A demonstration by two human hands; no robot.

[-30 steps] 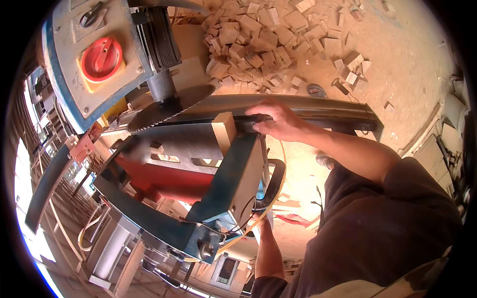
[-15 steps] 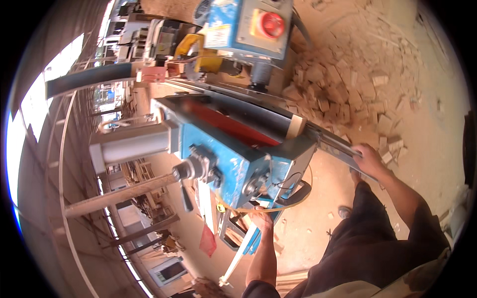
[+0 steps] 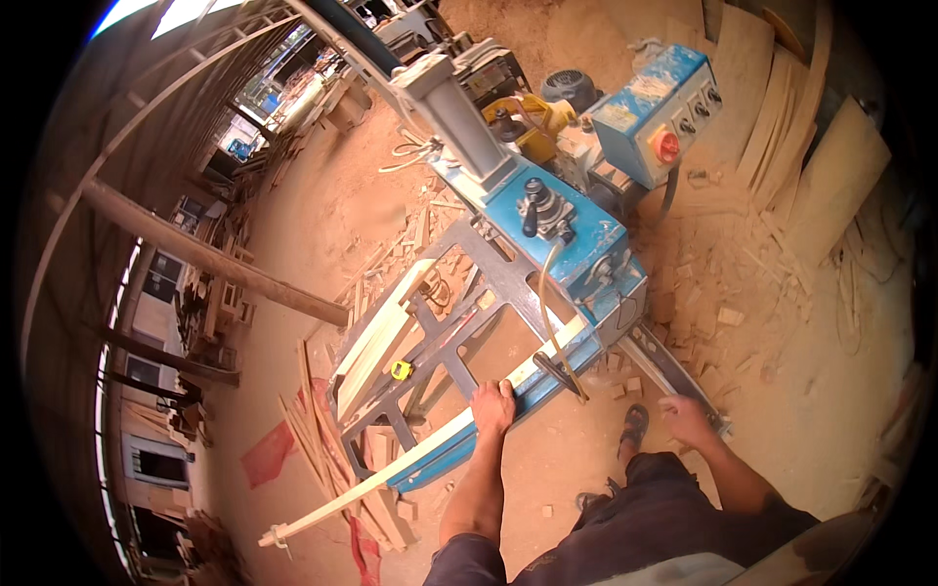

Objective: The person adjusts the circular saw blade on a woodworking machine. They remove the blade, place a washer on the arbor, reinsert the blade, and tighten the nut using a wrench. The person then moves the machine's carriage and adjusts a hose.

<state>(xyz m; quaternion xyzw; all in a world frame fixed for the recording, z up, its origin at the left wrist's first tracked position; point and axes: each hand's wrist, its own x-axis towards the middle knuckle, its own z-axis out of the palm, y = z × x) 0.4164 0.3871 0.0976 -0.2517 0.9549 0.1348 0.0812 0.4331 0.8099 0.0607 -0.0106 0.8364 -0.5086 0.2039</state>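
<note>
A long pale wooden strip [image 3: 410,455] lies along the blue fence [image 3: 440,467] of a saw machine, its far end under the blue machine head [image 3: 576,239]. My left hand [image 3: 493,405] is closed over the strip about halfway along, thumb and fingers pressed on it. My right hand [image 3: 687,420] is beside the outer end of the metal rail [image 3: 674,369], its fingers loosely curled with nothing visible in them. A thin yellowish hose [image 3: 547,303] hangs from the machine head across the strip.
Loose strips [image 3: 386,327] and a yellow tape measure [image 3: 401,370] lie on the slotted metal table [image 3: 454,366]. A blue control box [image 3: 653,117] with a red switch stands beyond. Offcuts litter the floor. Boards [image 3: 831,186] lean at the far right. A wooden post [image 3: 215,254] slants at left.
The view has swung, bringing the table and strip into sight. My right hand has come off the metal rail. My left hand stays on the strip, now seen from above.
</note>
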